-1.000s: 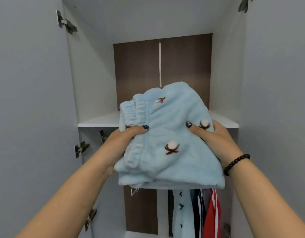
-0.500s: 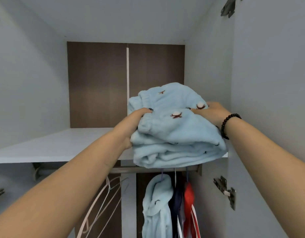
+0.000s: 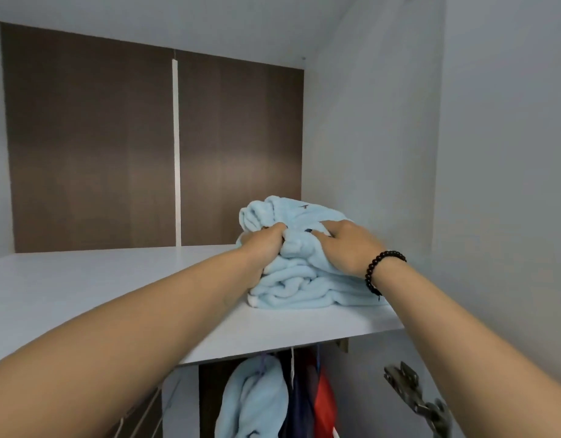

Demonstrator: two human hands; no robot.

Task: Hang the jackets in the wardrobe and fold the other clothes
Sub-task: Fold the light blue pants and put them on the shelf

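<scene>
Folded fleece (image 3: 304, 279) sits on shelf (image 3: 114, 279) against the right wall, our left hand (image 3: 263, 245) gripping its top fold, right hand (image 3: 348, 245) pressing flat so the stack keeps shape.

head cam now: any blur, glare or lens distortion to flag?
Head view: wide-angle bend bows the shelf edge and swells the forearms; soft glare patches on the brown back panel; folded blue garment and both hands, left hand, right hand, mildly soft; clothes hanging below are dim.
</scene>
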